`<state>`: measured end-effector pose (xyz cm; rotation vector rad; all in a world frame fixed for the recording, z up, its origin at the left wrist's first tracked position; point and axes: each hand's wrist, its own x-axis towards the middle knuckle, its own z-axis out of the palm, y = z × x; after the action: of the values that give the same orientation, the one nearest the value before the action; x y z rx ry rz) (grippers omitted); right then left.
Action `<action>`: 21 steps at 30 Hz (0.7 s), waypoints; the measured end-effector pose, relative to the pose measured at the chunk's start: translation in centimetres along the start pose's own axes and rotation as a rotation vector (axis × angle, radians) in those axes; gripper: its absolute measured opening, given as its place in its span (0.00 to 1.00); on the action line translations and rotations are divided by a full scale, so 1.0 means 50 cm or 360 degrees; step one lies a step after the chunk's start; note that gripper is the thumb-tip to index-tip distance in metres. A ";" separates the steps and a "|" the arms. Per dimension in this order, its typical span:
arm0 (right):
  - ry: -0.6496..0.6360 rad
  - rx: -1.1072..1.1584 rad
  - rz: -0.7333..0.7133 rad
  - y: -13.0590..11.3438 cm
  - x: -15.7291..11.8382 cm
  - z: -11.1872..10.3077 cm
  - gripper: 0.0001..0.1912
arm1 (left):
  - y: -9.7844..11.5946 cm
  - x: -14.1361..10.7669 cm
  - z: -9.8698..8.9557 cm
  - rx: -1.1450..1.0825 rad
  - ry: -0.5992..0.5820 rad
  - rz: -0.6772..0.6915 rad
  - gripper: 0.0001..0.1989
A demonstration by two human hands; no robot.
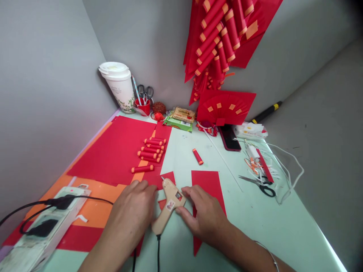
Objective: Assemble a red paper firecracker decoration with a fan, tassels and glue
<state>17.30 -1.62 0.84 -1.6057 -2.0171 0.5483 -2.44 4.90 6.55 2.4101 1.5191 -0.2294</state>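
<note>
A beige hot glue gun [167, 207] lies between my hands, its nozzle pointing up and left and its cord running toward me. The thumb and forefinger of my right hand [206, 213] close around its rear end. My left hand [132, 206] is beside the handle with its fingers curled down; what they hold, if anything, is hidden. A small red paper piece [169, 176] lies under the nozzle. Beneath my right hand is a long red paper strip [207, 179]. One orange-ended red paper roll [197, 156] lies farther off, and several others [150, 151] are grouped on the left.
Large red sheets [113, 151] cover the left side, near a power strip [53, 223] with black plugs. Scissors [262, 186] and paper scraps lie right. A phone [229, 138], white cup [119, 88] and snack packets [181, 119] stand behind. Red paper decorations [218, 45] hang above.
</note>
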 end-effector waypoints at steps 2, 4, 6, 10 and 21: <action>0.0125 0.0020 -0.0045 0.007 0.003 -0.005 0.15 | -0.006 -0.001 0.005 0.0003 0.0092 -0.0042 0.19; 0.0257 0.0036 -0.0090 0.014 0.007 -0.013 0.12 | -0.012 -0.003 0.011 -0.0013 0.0276 -0.0084 0.18; 0.0362 0.0035 -0.0113 0.023 0.013 -0.026 0.10 | -0.016 -0.006 0.016 -0.0075 0.0531 -0.0061 0.17; 0.0496 -0.0035 -0.0032 0.054 0.014 -0.066 0.09 | -0.014 -0.013 0.022 -0.0275 0.0956 0.0190 0.13; 0.0573 -0.0226 0.0286 0.163 -0.021 -0.102 0.10 | 0.060 -0.026 0.029 -0.0527 0.1108 0.0846 0.11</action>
<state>26.88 -0.80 -0.07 -1.8321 -1.6870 0.1621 -0.26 2.10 6.01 2.6085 0.9314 0.9713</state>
